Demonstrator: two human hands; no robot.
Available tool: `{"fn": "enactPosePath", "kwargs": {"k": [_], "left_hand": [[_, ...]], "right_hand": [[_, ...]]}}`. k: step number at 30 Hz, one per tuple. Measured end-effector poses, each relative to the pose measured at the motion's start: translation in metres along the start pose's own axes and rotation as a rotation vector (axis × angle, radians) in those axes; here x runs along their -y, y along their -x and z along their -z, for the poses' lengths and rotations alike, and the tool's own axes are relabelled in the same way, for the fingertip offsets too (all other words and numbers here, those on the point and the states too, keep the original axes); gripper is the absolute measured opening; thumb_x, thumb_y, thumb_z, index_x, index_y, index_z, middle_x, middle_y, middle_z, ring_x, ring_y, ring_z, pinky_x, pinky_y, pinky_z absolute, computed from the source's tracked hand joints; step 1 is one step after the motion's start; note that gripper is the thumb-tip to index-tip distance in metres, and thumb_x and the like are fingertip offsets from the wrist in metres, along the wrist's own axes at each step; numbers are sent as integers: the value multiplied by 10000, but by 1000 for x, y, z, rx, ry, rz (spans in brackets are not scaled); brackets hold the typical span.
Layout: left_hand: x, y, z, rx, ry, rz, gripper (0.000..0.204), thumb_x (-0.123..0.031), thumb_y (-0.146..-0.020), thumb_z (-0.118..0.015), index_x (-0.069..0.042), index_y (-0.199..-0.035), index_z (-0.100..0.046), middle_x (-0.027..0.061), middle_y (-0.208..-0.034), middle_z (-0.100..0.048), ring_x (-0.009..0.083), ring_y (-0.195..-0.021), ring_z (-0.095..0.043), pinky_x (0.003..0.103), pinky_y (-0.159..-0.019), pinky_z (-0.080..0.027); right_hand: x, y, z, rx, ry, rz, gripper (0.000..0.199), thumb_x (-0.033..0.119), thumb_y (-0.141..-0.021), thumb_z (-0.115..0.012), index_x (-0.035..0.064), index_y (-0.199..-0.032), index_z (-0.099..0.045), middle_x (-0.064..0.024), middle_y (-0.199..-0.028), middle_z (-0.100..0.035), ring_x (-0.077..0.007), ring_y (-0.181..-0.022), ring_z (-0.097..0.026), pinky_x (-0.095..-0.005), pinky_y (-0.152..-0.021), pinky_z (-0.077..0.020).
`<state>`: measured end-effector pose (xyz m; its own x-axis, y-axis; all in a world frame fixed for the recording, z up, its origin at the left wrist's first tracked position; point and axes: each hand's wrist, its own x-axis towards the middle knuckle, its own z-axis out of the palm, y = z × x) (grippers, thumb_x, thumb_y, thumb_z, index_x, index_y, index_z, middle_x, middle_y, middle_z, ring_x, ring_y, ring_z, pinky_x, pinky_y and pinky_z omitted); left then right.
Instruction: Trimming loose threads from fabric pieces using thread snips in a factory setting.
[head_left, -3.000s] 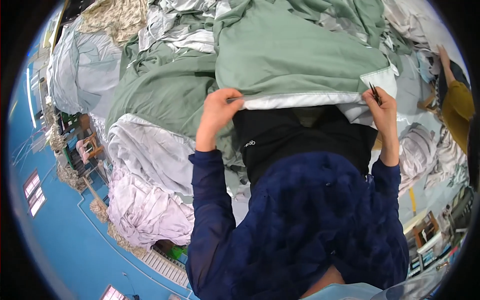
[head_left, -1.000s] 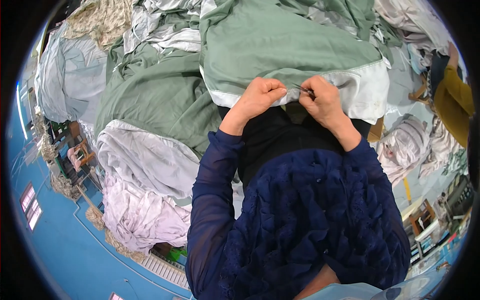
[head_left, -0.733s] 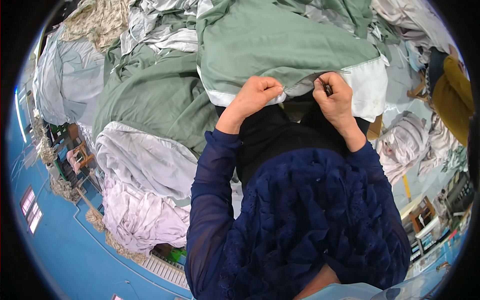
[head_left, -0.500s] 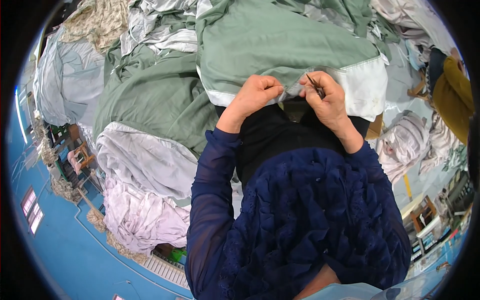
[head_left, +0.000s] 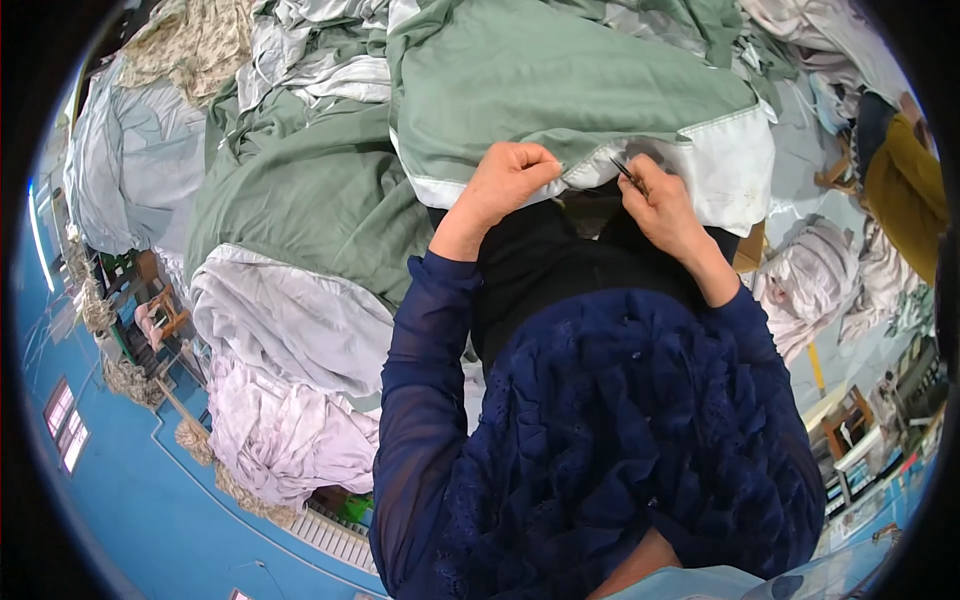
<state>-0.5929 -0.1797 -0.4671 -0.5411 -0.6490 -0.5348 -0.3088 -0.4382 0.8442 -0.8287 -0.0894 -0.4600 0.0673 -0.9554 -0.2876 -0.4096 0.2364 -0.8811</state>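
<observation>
A sage-green cloth (head_left: 560, 80) with a white border (head_left: 735, 165) is spread in front of me, its near edge hanging over my lap. My left hand (head_left: 508, 185) is closed in a pinch on the cloth's near edge, where the green meets the white hem. To its right, my right hand (head_left: 662, 208) is wrapped round small dark thread snips (head_left: 625, 172). Their pointed tips face up and left, close to the hem. Whether the tips touch the fabric I cannot tell. Most of the snips are hidden in my fingers.
More green fabric (head_left: 310, 185) and pale grey cloth (head_left: 290, 315) lie heaped at my left, with a pinkish pile (head_left: 290, 430) nearer. Crumpled white cloth (head_left: 810, 280) lies at the right. At the far right edge, a person in a mustard garment (head_left: 900, 195) is partly visible.
My right hand has moved slightly down and right, away from my left hand, with the snips. The hem between the hands now shows white. My left hand has barely shifted, still pinching the edge.
</observation>
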Motion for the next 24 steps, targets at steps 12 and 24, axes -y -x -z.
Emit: {"fn": "enactPosePath", "kwargs": {"k": [12, 24], "left_hand": [[-4, -1, -3, -27, -45, 46, 143, -130, -878, -653, 4, -842, -685, -58, -737, -597, 25, -667, -486, 201, -579, -379], [4, -3, 0, 19, 64, 44, 120, -103, -863, -660, 8, -838, -697, -42, -746, -615, 37, -677, -509, 197, -600, -404]], "right_hand": [[27, -14, -1, 141, -233, 418, 80, 35, -902, -611, 1, -855, -667, -53, -971, -657, -77, -753, -544, -252, -700, -449], [9, -24, -27, 212, -676, -89, 174, 160, -959, -590, 35, -849, -640, 40, -650, -528, -34, -574, -460, -206, -507, -359]]}}
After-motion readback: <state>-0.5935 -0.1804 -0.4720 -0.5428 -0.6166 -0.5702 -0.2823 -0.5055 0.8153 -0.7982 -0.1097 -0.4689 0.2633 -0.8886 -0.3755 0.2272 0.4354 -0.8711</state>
